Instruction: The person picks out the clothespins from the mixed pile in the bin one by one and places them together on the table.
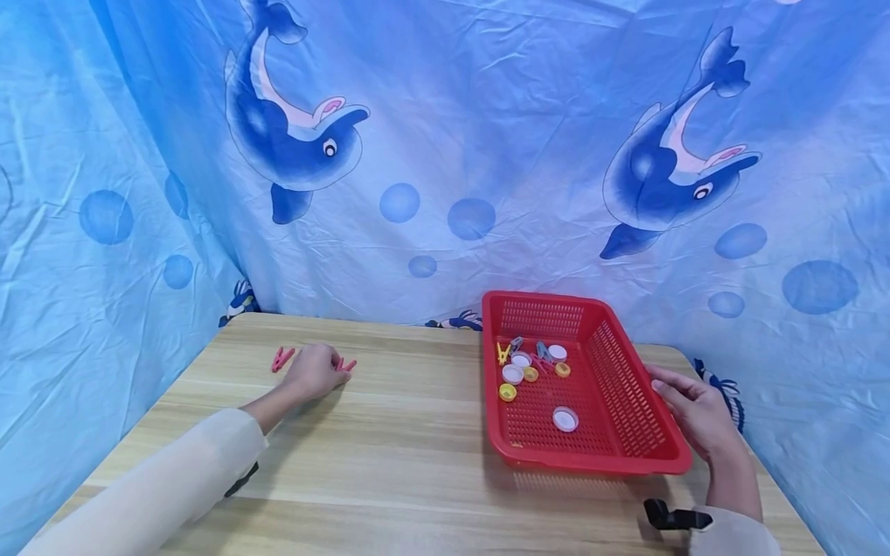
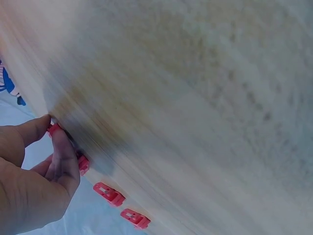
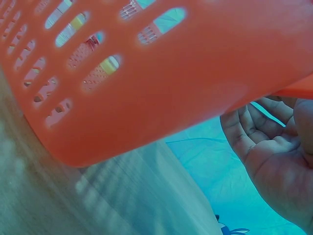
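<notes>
Left hand (image 1: 316,372): rests on the wooden table (image 1: 389,455) at far left, fingers curled down over a pink clothespin (image 1: 345,364), whose tip projects from the right side of the hand. In the left wrist view, thumb and forefinger pinch that pin against the tabletop (the frame is motion-blurred, so the grip is partly indistinct). A second pink clothespin (image 1: 281,359) lies on the table just left of the hand, not touched.

Right hand (image 1: 698,413): positioned at the right wall of the red basket (image 1: 626,401), fingers loosely bent along its outer side. The right wrist view shows the palm open beside the perforated wall; whether the fingers actually clasp the rim cannot be told.

Basket contents, grouped toward the far left corner: a yellow clothespin (image 1: 503,354), a grey clothespin (image 1: 542,351), white bottle caps (image 1: 513,374) and yellow bottle caps (image 1: 507,392). One white cap (image 1: 565,419) lies apart, nearer the centre.
</notes>
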The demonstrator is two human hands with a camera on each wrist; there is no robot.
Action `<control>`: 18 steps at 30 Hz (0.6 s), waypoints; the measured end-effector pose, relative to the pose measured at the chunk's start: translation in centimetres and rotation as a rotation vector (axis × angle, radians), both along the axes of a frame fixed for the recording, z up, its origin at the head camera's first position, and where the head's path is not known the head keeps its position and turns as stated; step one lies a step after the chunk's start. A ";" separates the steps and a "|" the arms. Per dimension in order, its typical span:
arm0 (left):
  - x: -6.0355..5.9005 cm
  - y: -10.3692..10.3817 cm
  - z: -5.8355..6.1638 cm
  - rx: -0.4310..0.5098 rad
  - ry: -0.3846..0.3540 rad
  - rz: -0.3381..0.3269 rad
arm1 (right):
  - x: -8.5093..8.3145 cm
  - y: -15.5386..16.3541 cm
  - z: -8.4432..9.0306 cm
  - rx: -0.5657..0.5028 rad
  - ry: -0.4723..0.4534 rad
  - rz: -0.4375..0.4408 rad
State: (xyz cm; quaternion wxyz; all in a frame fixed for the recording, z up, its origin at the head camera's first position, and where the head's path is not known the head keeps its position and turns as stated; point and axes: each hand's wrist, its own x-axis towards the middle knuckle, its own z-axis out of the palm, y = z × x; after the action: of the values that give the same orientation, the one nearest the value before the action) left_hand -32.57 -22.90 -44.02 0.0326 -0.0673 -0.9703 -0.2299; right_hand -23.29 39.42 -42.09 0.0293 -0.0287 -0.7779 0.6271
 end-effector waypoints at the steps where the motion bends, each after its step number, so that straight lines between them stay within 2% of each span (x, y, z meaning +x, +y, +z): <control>1: -0.1 0.0 0.0 -0.003 -0.004 0.006 | 0.0 0.0 0.0 0.000 0.000 -0.002; 11: -0.1 -0.1 0.1 0.023 0.005 -0.006 | 0.0 -0.1 -0.1 0.010 0.006 -0.002; 18: -0.4 -0.1 1.0 0.014 0.000 -0.011 | -0.1 -0.1 -0.1 0.027 0.001 -0.004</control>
State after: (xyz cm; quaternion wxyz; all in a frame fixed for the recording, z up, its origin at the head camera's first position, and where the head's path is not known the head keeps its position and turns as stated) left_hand -32.94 -22.96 -43.03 0.0317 -0.0722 -0.9683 -0.2369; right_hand -23.43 39.31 -42.17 0.0314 -0.0298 -0.7862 0.6165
